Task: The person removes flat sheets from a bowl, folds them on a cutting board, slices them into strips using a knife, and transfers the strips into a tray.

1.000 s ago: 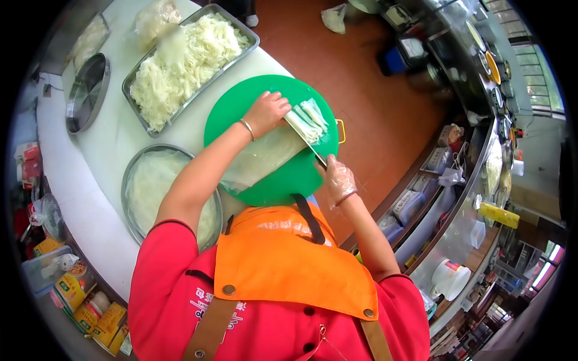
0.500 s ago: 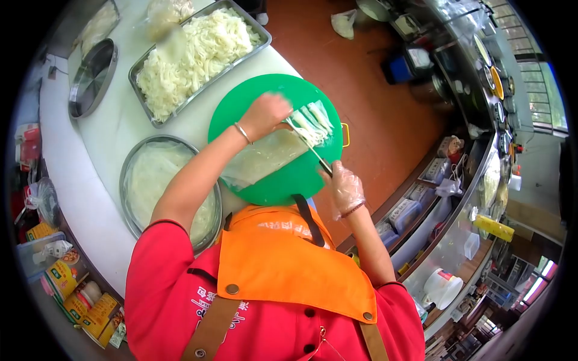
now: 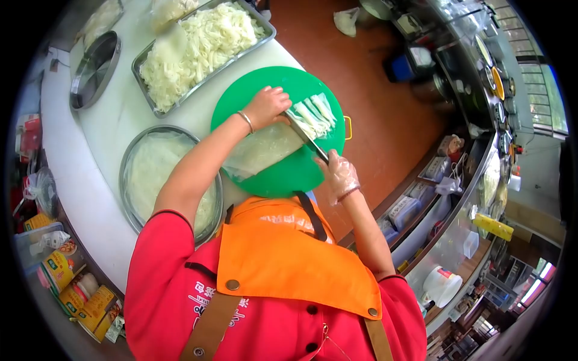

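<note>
A pale, translucent folded noodle sheet (image 3: 265, 150) lies across the round green cutting board (image 3: 241, 99). My bare left hand (image 3: 268, 107), fingers bent, is at the far end of the sheet, beside the knife's tip. Whether it grips the sheet or only presses on it is hidden. Gloved in clear plastic, my right hand (image 3: 341, 174) is closed round the handle of the knife (image 3: 306, 137). The blade stands across the sheet's right end and points up toward my left hand. Just right of the blade lie several cut noodle strips (image 3: 318, 113).
Behind the board, a metal tray (image 3: 220, 71) holds a heap of cut noodles (image 3: 198, 51). A round pan (image 3: 123, 174) with more pale sheets (image 3: 162, 171) stands left of the board. Farther back is a dark round pan (image 3: 96, 69). Shelving with containers (image 3: 404, 212) runs along the right.
My left hand, blurred before, now appears sharp by the knife's tip. The blade's angle has turned slightly and both hands appear a little higher; the whole view has also shifted a little.
</note>
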Tool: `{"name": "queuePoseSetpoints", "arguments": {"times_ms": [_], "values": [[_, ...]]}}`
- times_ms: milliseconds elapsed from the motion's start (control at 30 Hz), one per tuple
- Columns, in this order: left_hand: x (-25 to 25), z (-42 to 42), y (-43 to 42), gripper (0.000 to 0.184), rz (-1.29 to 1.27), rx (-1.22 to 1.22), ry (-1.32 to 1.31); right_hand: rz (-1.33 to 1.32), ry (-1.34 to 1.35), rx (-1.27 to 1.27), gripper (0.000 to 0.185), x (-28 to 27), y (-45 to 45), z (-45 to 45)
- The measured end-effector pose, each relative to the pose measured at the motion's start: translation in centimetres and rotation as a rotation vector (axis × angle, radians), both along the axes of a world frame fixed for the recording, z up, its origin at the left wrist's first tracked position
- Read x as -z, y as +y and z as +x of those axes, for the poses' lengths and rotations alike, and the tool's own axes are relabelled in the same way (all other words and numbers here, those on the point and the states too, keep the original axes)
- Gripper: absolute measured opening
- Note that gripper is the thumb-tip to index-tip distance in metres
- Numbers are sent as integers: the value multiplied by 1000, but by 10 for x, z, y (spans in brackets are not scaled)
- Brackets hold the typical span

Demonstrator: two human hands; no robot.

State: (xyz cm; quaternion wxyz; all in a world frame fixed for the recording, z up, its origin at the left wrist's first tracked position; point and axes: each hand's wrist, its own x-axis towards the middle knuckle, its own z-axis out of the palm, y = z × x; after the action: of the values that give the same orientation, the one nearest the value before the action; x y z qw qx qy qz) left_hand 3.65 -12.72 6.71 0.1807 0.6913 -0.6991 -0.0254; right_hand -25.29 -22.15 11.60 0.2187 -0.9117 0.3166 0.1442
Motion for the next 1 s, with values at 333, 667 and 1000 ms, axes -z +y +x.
{"name": "queuePoseSetpoints", "arguments": {"times_ms": [333, 667, 1000], "values": [[2, 0, 10, 34, -138, -50, -115, 36, -8, 25, 45, 4, 11, 15], [3, -11, 34, 34, -144, -66, -69, 84, 33, 3, 43, -10, 25, 12], [13, -8, 48, 35, -80, -97, -32, 53, 38, -42, 44, -9, 30, 15]]}}
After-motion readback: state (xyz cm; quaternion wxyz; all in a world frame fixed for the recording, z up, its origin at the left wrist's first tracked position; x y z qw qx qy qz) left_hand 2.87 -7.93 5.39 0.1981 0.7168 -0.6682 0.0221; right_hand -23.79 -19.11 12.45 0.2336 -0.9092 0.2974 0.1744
